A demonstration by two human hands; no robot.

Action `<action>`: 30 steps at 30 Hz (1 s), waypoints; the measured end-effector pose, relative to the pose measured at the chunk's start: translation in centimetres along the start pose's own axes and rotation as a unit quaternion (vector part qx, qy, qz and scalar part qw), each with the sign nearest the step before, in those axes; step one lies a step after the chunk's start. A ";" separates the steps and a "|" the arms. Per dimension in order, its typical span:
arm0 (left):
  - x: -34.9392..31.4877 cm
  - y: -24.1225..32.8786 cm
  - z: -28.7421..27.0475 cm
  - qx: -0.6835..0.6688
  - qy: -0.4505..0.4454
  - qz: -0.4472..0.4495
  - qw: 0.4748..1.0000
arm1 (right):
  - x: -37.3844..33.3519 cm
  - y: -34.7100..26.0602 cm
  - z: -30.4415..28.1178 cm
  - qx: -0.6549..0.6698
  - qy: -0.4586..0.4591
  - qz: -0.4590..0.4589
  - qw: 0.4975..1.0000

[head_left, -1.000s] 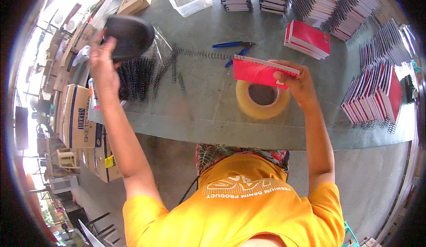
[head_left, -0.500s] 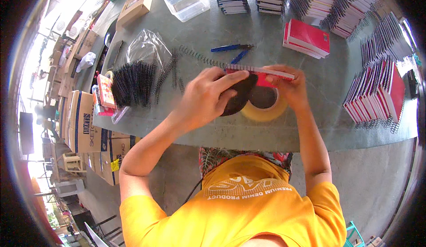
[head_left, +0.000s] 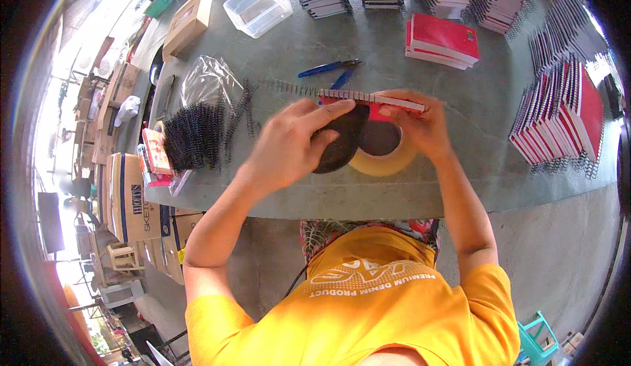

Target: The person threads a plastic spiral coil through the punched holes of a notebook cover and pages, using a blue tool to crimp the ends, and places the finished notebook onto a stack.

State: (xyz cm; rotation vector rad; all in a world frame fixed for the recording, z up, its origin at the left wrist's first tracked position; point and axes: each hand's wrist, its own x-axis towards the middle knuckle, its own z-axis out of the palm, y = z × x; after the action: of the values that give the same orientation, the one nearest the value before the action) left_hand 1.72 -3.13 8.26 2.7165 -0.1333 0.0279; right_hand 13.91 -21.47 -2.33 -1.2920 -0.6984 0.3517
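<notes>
A small red notebook (head_left: pixel 398 105) is held with its holed edge up, above the table's near side. My right hand (head_left: pixel 422 121) grips its right end, thumb on the red cover. My left hand (head_left: pixel 284 139) is closed at its left end, the index finger pressed along the cover just under the bound edge. A dark spiral binding coil (head_left: pixel 289 87) runs through the holes, and its loose length sticks out to the left. Below the notebook are a black rounded piece (head_left: pixel 338 147), close to my left thumb, and a roll of tape (head_left: pixel 384 163).
Blue-handled pliers (head_left: pixel 328 69) lie beyond my hands. Loose black coils (head_left: pixel 194 136) and a plastic bag (head_left: pixel 209 80) are at left. A clear tub (head_left: pixel 257 7) stands farther back. Red notebooks (head_left: pixel 442 40) and stacks of bound ones (head_left: pixel 559 119) line the far and right sides.
The view has shifted slightly, so the table's things sit a little differently in the picture. Both hands keep their hold on the notebook, and the coil's loose length looks blurred now.
</notes>
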 end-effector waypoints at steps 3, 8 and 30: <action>0.6 -0.4 -1.3 -0.059 0.277 0.039 0.958 | 0.2 -0.6 0.0 -0.054 -0.009 0.015 0.998; 0.9 -0.1 1.7 -0.046 0.085 0.112 0.989 | 0.1 0.3 -0.5 -0.055 -0.025 0.009 0.998; -3.3 -8.6 2.4 -0.228 0.027 -0.216 0.949 | 0.3 0.2 -0.2 0.055 -0.049 -0.091 0.993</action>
State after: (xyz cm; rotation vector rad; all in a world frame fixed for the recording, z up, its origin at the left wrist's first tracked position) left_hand -0.71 4.05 2.45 2.2247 0.4232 -0.0507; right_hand 14.25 -21.36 -2.50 -1.1032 -0.8630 0.3014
